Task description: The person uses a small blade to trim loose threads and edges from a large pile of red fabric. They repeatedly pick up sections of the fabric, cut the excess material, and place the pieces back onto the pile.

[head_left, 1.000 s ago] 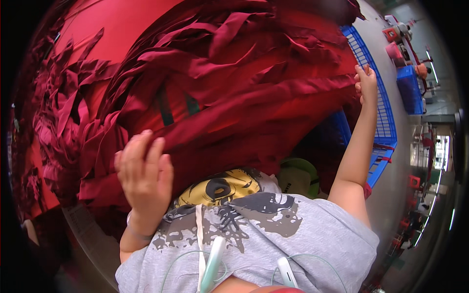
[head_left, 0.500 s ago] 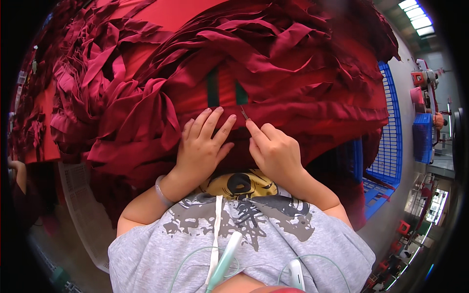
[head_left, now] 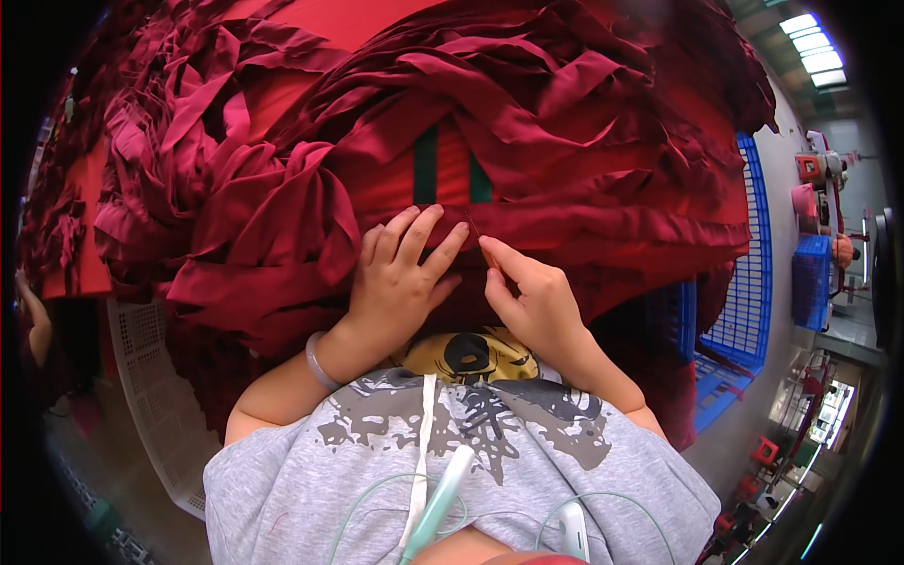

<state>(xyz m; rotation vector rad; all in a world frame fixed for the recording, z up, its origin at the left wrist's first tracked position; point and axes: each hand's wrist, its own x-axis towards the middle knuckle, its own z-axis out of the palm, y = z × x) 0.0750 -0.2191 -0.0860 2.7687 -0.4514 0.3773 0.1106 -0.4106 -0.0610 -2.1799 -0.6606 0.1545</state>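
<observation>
My left hand (head_left: 400, 282) lies flat, fingers spread, on the red cloth (head_left: 527, 235); my right hand (head_left: 532, 301) pinches its edge just beside.

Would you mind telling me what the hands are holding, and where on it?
The right hand pinches a thin dark thread at the folded edge of the red fabric; the left hand lies flat on that fabric, gripping nothing.

Red fabric heap (head_left: 527, 122) ahead (crowded)

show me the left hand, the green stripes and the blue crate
left hand (head_left: 400, 282), head view, back of the hand
green stripes (head_left: 426, 165), head view, left stripe's middle
blue crate (head_left: 753, 273), head view, mesh side wall
</observation>
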